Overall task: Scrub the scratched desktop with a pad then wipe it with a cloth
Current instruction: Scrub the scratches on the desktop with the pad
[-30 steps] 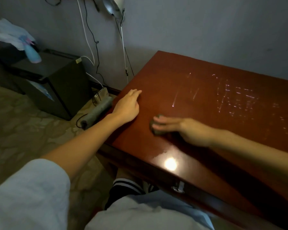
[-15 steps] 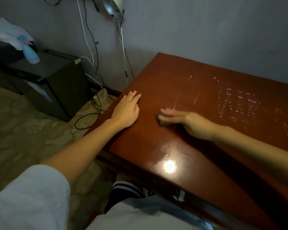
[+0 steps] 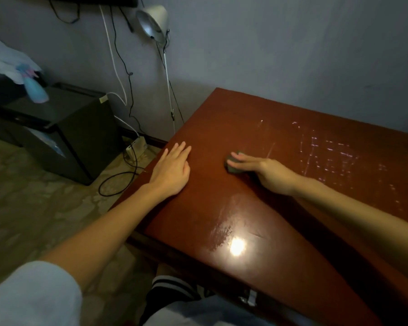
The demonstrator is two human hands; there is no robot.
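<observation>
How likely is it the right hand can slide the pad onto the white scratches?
Likely yes: the right hand presses the pad flat just left of the scratches, with only bare desktop between.

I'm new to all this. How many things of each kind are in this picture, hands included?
Hands: 2, left hand and right hand
Scrubbing pad: 1
Desktop: 1
Lamp: 1
Dark cabinet: 1
Spray bottle: 1
Total: 7
</observation>
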